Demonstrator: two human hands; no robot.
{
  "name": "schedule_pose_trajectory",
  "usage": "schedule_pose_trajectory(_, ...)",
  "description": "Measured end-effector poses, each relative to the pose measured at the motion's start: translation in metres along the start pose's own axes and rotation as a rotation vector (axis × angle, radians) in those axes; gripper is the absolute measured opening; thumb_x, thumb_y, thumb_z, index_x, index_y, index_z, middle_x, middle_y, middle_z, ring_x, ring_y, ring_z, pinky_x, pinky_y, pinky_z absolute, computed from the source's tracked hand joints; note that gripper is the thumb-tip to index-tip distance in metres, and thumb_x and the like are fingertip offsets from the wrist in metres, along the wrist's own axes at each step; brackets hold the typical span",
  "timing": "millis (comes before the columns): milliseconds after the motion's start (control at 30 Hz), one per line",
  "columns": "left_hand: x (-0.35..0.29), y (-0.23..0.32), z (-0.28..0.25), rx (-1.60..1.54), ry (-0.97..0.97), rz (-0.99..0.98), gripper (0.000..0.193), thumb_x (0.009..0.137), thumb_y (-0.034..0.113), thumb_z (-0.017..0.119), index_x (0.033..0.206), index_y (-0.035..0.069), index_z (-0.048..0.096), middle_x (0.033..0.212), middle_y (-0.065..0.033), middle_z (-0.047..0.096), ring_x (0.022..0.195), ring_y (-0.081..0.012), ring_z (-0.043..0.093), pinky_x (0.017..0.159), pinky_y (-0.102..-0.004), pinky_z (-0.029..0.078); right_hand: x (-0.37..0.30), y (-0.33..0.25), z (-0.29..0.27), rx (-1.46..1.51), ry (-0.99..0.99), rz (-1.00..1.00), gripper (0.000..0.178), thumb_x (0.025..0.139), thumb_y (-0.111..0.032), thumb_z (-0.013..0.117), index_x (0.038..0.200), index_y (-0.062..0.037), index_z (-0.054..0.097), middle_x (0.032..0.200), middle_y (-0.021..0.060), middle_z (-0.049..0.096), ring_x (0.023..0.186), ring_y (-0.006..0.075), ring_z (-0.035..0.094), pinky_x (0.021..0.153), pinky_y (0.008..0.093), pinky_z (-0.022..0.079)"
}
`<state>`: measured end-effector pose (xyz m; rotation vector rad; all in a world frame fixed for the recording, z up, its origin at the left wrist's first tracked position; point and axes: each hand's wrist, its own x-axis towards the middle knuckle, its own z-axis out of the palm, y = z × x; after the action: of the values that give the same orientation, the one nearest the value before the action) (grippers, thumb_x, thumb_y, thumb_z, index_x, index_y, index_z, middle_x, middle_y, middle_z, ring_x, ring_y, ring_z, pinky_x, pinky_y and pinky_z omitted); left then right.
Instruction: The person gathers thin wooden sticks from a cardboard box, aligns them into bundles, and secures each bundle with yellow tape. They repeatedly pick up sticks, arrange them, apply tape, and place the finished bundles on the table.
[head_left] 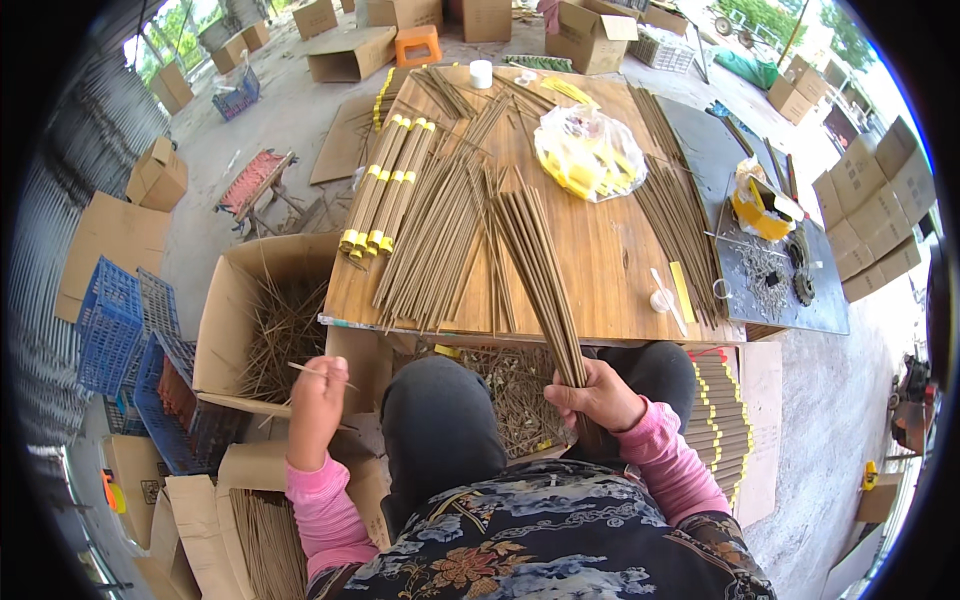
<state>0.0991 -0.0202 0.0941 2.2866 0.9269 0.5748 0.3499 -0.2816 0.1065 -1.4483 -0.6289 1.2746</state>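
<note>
Lower centre, your right hand [598,398] clamps the stick bundle [540,275] low, seemingly leaving tops loose; your left hand [316,410] pinches one thin stick [300,367].

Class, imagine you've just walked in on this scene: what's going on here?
A person's right hand grips a bundle of brown sticks, its far end over a wooden table. The left hand pinches a single thin stick near an open cardboard box of tangled sticks. On the table lie loose sticks, yellow-banded bundles and a clear bag of yellow pieces.
</note>
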Motion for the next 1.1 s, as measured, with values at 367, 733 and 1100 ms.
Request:
schedule_pose_trajectory(367,0.053,0.18,0.013,-1.069,-0.309,0.067,0.048,0.093,0.04,0.035,0.107,-0.003,0.051,0.096,-0.0172,0.06,0.077,-0.0203,0.06,0.068,-0.0322,0.049,-0.008,-0.037,0.003,0.169,-0.251,-0.209,0.018,0.087,-0.015,0.055,0.087,0.003,0.056,0.077,0.0087,0.062,0.07,0.0139,0.06,0.065,0.0258,0.051)
schedule_pose_trajectory(733,0.063,0.229,0.068,-1.019,-0.55,-0.063,0.057,0.091,0.038,0.042,0.119,-0.011,0.038,0.102,-0.0197,0.055,0.085,-0.0247,0.06,0.073,-0.0338,0.051,-0.029,-0.046,-0.03,0.116,-0.121,-0.244,0.017,0.086,-0.018,0.057,0.083,-0.0018,0.053,0.066,0.003,0.057,0.055,0.0092,0.055,0.048,0.0209,0.045)
schedule_pose_trajectory(1100,0.093,0.231,0.101,-1.232,-0.569,-0.02,0.051,0.093,0.04,0.035,0.116,-0.004,0.043,0.11,-0.0221,0.054,0.098,-0.0281,0.056,0.088,-0.0413,0.045,0.015,-0.034,-0.041,0.226,-0.215,-0.278,0.022,0.08,-0.022,0.065,0.082,-0.004,0.052,0.065,0.0013,0.055,0.047,0.0063,0.047,0.041,0.0195,0.039)
